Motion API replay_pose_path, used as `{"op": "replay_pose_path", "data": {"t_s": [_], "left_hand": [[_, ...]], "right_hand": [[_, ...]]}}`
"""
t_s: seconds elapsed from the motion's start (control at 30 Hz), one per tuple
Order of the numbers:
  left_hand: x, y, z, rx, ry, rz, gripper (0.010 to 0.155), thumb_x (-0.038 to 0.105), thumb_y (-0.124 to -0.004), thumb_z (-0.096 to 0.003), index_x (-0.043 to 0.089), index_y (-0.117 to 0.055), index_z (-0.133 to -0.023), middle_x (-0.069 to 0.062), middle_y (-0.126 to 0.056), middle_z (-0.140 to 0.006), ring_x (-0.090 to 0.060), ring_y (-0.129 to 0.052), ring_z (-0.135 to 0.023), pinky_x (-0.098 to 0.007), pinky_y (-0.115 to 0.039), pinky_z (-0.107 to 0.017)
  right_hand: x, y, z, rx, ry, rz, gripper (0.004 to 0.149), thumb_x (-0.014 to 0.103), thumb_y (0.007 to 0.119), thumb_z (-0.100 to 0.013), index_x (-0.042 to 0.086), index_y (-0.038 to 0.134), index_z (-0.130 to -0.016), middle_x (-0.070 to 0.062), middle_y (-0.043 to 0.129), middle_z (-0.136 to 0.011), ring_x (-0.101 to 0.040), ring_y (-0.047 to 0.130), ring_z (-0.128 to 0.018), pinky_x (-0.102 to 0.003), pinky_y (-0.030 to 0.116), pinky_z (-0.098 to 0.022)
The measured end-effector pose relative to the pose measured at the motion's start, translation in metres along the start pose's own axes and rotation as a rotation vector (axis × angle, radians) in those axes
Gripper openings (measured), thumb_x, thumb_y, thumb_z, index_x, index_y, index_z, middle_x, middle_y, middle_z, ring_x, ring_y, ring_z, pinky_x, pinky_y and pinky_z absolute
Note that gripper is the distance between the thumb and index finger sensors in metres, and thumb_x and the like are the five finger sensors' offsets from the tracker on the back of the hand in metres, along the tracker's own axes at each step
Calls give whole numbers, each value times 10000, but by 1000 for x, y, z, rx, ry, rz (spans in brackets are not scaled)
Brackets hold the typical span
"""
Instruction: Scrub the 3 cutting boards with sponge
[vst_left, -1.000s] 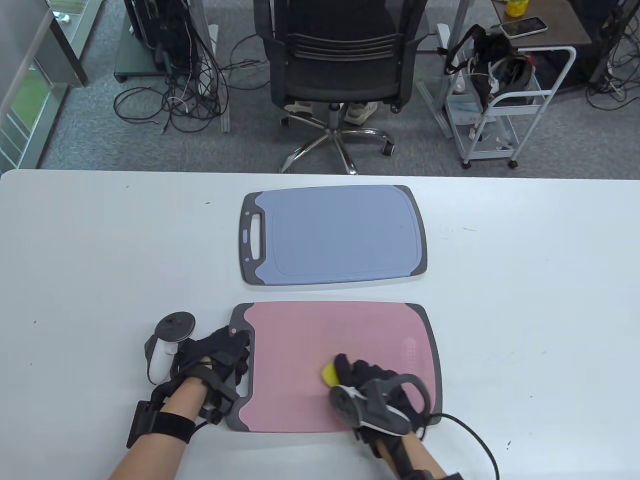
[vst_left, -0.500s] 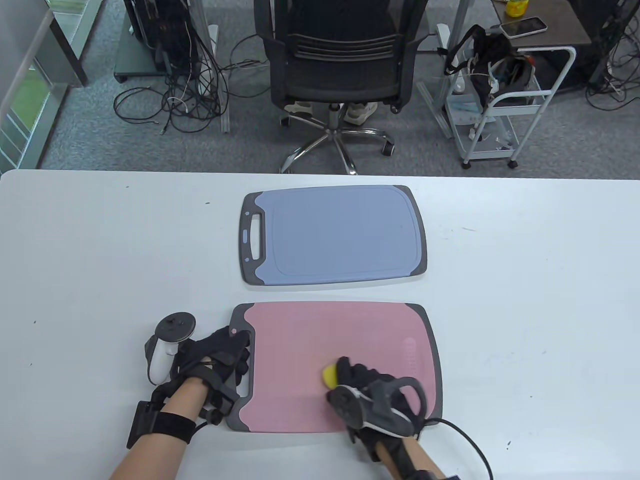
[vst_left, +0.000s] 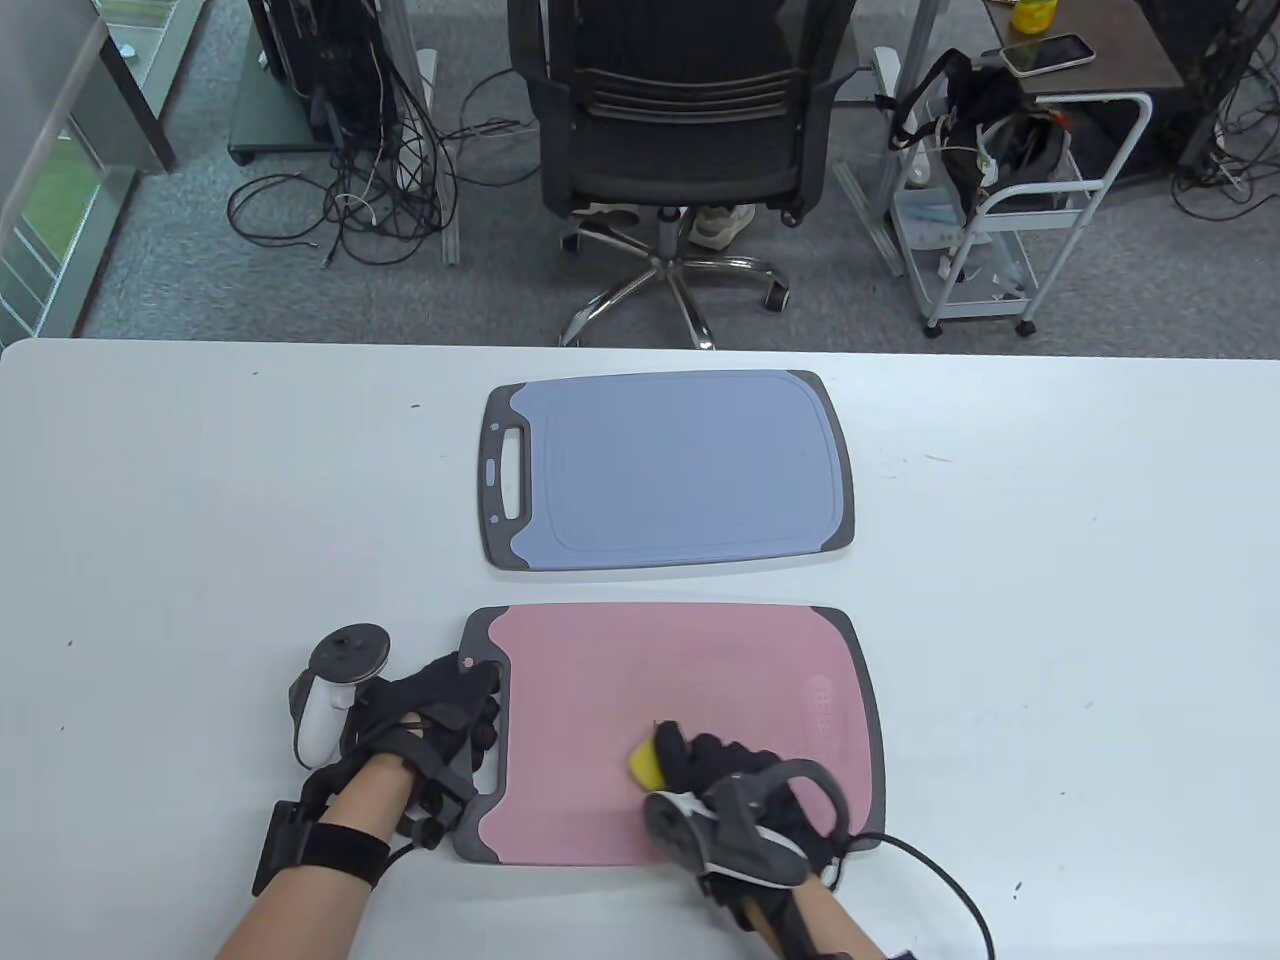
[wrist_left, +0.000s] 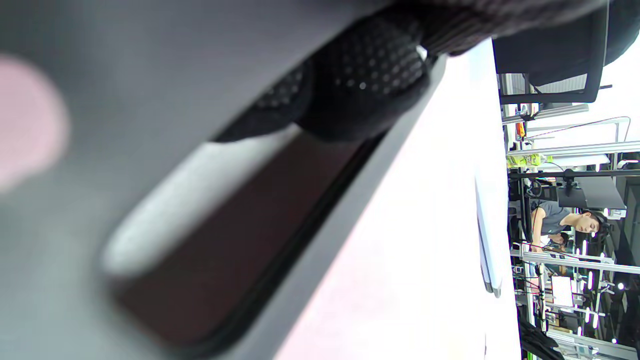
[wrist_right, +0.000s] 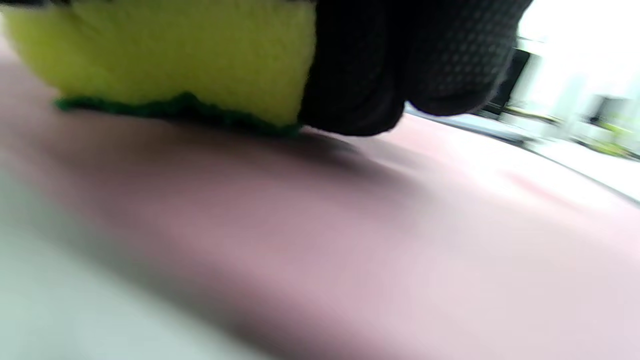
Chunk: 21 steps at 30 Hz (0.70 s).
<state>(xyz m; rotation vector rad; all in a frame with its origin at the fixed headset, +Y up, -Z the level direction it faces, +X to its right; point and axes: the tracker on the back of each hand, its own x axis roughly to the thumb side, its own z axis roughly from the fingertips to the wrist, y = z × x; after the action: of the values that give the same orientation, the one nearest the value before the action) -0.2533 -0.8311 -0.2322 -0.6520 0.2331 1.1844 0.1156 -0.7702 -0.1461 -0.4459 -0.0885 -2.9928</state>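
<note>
A pink cutting board (vst_left: 700, 680) with grey ends lies near the table's front edge. Beyond it lies a blue-grey cutting board (vst_left: 680, 470). My right hand (vst_left: 720, 775) grips a yellow sponge (vst_left: 643, 765) and presses it on the pink board's near middle. In the right wrist view the sponge (wrist_right: 175, 55) sits green side down on the pink surface (wrist_right: 350, 225), my gloved fingers (wrist_right: 400, 65) curled over it. My left hand (vst_left: 450, 710) holds the pink board's grey handle end, and its fingertips (wrist_left: 370, 75) curl at the handle slot. No third board is in view.
The white table (vst_left: 200, 500) extends wide on both sides of the boards. A black cable (vst_left: 950, 880) trails from my right wrist across the near right. Past the far edge stand an office chair (vst_left: 680, 120) and a white cart (vst_left: 1010, 220).
My right hand has slid the sponge a little to the left and toward the near edge of the pink board. The left hand and both boards have stayed put.
</note>
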Motion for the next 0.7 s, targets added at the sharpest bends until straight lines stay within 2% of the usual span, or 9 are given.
{"op": "replay_pose_path", "data": {"t_s": [0.07, 0.13, 0.2, 0.27, 0.33, 0.53, 0.6, 0.67, 0.7], "left_hand": [[0, 0, 0, 9, 1, -6, 522, 541, -731, -574, 152, -729, -921, 62, -951, -664, 6, -1074, -371, -263, -1003, -291], [0, 0, 0, 14, 1, -11, 523, 544, -730, -573, 153, -730, -920, 64, -951, -662, 9, -1073, -367, -260, -1002, -287], [0, 0, -1, 21, 1, -17, 521, 545, -729, -575, 153, -732, -918, 67, -952, -659, 12, -1073, -364, -258, -1002, -284], [0, 0, -1, 22, 2, -17, 522, 548, -730, -572, 155, -733, -917, 67, -952, -658, 13, -1073, -363, -256, -1003, -282], [0, 0, -1, 23, 1, -18, 522, 547, -730, -572, 155, -733, -917, 69, -953, -657, 14, -1073, -361, -257, -1002, -282], [0, 0, 0, 10, 3, -7, 522, 543, -733, -573, 152, -732, -919, 62, -953, -662, 6, -1076, -369, -264, -1004, -288], [0, 0, 0, 6, 4, -4, 520, 541, -734, -573, 153, -733, -919, 61, -954, -662, 3, -1077, -368, -266, -1005, -289], [0, 0, 0, 1, 2, 0, 520, 537, -735, -575, 150, -730, -921, 57, -953, -664, 0, -1077, -372, -269, -1004, -293], [0, 0, 0, -4, 2, 2, 522, 538, -734, -573, 150, -728, -923, 57, -952, -668, -2, -1077, -376, -272, -1004, -296]], "right_hand": [[-50, 10, 19, 33, 171, -22, 691, 550, 712, -476, 141, 639, -1028, -116, 827, -781, -208, 919, -496, -433, 806, -432], [-82, 17, 32, 48, 279, -30, 692, 551, 709, -480, 137, 636, -1030, -117, 825, -782, -206, 917, -496, -431, 804, -432], [-86, 17, 33, 49, 290, -60, 691, 547, 719, -480, 130, 644, -1025, -122, 832, -777, -209, 921, -489, -430, 806, -428], [-71, 15, 25, 18, 263, -41, 696, 531, 730, -478, 83, 667, -1006, -141, 842, -752, -206, 924, -472, -431, 810, -420], [-34, 8, 9, -8, 93, -56, 697, 542, 717, -481, 88, 661, -1008, -136, 835, -749, -190, 921, -473, -420, 813, -419], [125, -22, -32, -78, -377, -56, 705, 562, 705, -479, 110, 641, -1016, -118, 822, -756, -169, 914, -484, -405, 815, -432], [164, -28, -36, -100, -489, -63, 702, 564, 707, -475, 120, 644, -1015, -114, 823, -755, -171, 914, -480, -407, 814, -431], [183, -30, -36, -122, -527, -31, 696, 565, 705, -474, 132, 641, -1015, -110, 822, -754, -169, 913, -480, -408, 814, -432], [183, -30, -36, -129, -524, 7, 696, 568, 702, -470, 134, 645, -1012, -103, 826, -750, -164, 916, -478, -405, 817, -431]]}}
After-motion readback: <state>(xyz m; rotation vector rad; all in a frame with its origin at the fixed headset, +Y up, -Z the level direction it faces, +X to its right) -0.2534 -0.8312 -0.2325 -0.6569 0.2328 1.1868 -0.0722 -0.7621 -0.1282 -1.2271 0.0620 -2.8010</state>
